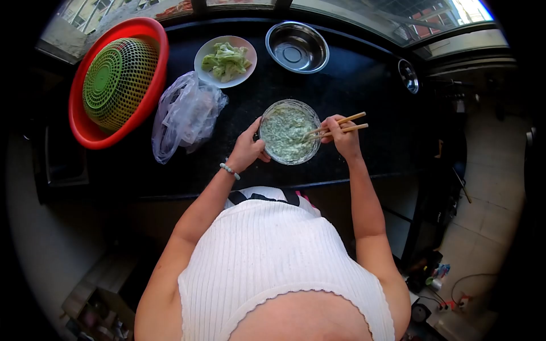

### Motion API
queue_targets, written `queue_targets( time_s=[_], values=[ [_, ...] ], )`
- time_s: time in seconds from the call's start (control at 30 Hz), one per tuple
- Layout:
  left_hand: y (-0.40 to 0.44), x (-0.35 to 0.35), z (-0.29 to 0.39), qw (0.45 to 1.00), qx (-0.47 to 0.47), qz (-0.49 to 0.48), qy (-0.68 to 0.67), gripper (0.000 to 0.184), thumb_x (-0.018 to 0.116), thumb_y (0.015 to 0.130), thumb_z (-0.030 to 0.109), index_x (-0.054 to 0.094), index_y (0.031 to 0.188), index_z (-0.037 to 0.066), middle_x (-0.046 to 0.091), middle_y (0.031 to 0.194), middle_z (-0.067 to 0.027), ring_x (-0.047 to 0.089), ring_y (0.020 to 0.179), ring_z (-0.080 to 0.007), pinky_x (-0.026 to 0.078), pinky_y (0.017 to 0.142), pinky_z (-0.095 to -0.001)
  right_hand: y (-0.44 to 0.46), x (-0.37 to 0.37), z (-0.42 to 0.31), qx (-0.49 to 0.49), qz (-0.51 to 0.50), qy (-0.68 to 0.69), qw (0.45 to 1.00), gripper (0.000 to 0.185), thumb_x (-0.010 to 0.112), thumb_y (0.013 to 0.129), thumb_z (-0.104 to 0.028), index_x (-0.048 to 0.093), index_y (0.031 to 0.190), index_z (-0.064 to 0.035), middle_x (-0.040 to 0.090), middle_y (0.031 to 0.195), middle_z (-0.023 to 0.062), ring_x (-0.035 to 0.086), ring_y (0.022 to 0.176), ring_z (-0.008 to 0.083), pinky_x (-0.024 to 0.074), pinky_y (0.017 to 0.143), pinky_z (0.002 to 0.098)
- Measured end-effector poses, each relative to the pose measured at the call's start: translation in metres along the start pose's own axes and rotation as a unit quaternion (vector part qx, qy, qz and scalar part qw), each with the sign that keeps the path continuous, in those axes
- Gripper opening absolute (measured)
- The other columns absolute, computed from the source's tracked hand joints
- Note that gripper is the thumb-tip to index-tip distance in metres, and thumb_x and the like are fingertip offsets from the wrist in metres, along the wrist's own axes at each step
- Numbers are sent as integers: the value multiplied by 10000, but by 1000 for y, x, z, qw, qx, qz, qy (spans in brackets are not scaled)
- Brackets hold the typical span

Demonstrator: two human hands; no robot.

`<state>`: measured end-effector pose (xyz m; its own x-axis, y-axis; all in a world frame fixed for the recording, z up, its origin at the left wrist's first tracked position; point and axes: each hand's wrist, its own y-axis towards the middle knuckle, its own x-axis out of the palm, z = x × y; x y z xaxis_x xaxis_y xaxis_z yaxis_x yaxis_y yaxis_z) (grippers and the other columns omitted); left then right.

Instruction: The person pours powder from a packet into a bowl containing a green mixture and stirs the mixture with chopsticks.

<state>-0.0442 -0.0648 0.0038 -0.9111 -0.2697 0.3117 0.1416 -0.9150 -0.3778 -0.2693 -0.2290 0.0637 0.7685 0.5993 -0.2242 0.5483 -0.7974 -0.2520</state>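
Note:
A clear bowl (267, 146) stands on the dark counter, filled with a pale, wet batter-like mixture (289, 132) flecked with green. My left hand (248, 146) grips the bowl's left side, thumb near the rim and fingers low against the wall. A pair of wooden chopsticks (354, 121) is pinched in my right hand (341, 138) at the bowl's right edge. Their tips reach into the mixture, and their back ends point right. Beyond the bowl, a white plate (248, 77) carries pale green chopped vegetable pieces (226, 60).
A metal basin (296, 54) stands at the back. To the left lie a crumpled plastic bag (190, 116) and a red basin (160, 57) with an upturned green colander (116, 79) inside. A small metal dish (408, 77) sits far right. Windows line the counter's back edge.

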Motion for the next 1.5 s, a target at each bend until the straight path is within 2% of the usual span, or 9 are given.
queue_targets(
  time_s=[0.1,0.5,0.63,0.77,0.9,1.03,1.17,1.3,1.5],
  values=[
    [1,3,5,1000,-3,-1,-10,733,422,816,-80,250,1510,84,643,899,-147,665,611,-193,594,559,-317,0,50,-1,-154,34,75,985,212,563,974,-151,657,890,19,656,748,67,647,617,97,547,533,203],
    [0,2,3,1000,0,12,-7,718,427,812,-78,284,1498,78,642,910,-143,663,611,-188,595,561,-312,2,9,-11,-10,-10,9,1000,157,599,954,-130,664,893,0,636,730,50,636,632,88,533,559,194],
    [1,3,5,1000,-2,16,-1,726,426,808,-80,282,1500,83,641,933,-149,662,610,-190,594,559,-310,0,58,-6,-173,-26,15,984,172,604,953,-135,660,872,6,644,764,57,634,640,85,541,563,200],
    [-1,2,8,1000,8,9,-2,726,427,806,-77,272,1500,69,640,942,-157,665,611,-196,593,559,-313,2,15,-23,9,-11,-18,1000,174,621,944,-145,667,862,1,634,739,25,618,646,71,530,543,201],
    [0,1,9,1000,-2,11,-6,729,425,806,-78,264,1502,67,640,957,-160,665,611,-198,594,557,-316,3,62,-21,-334,-6,-121,935,191,620,942,-152,667,856,11,633,701,26,578,555,53,451,467,190],
    [0,3,3,1000,-1,9,-3,736,425,806,-75,267,1506,89,639,965,-160,668,617,-197,595,556,-319,-4,27,-34,13,-37,-88,995,156,637,926,-128,660,862,12,635,709,60,615,616,112,484,562,270],
    [2,4,8,1000,10,7,-5,739,427,805,-75,263,1507,85,639,951,-158,665,614,-195,597,559,-322,3,68,-22,-317,18,-127,940,145,639,925,-118,666,856,6,648,689,38,597,563,69,466,511,220],
    [1,1,6,1000,-7,9,-7,749,431,800,-81,267,1508,100,639,944,-156,662,611,-193,597,561,-321,-16,30,-36,-73,-44,-52,995,132,624,928,-98,665,845,-3,653,713,57,600,561,95,460,504,223],
    [1,1,7,1000,-9,3,-16,747,431,802,-75,258,1509,93,641,935,-156,665,621,-195,598,572,-325,-41,72,-51,-249,30,-118,961,91,659,898,-76,654,857,5,648,754,111,639,635,193,489,568,286]
  ],
)
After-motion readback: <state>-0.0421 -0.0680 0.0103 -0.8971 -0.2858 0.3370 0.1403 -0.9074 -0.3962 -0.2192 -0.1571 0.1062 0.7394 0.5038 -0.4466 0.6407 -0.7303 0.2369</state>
